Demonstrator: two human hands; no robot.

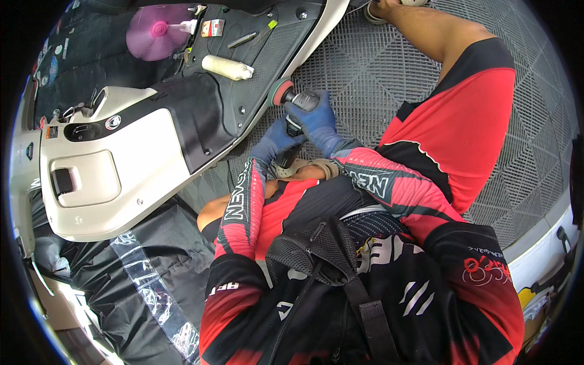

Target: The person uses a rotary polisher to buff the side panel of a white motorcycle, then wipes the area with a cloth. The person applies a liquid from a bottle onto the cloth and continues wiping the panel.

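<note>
Both my gloved hands grip a black and silver handheld polisher (303, 102). My right hand (315, 120) is closed over its upper body near the head, and my left hand (277, 139) is closed lower on its handle, which is partly hidden. The polisher's round, red-rimmed pad (279, 92) is at the edge of a cream scooter's (99, 205) grey footboard (257, 79); whether it touches is unclear. On the footboard lie a cream bottle (222, 66), a slim metal tool (242, 40) and a small red-and-white pack (212, 27).
My bent legs (468, 134) are on a grey grid-tile floor (353, 73). A translucent pink disc (155, 33) is at the upper left. A black cover with a clear strip (137, 271) lies lower left. A white edge (547, 246) with small items runs along the lower right.
</note>
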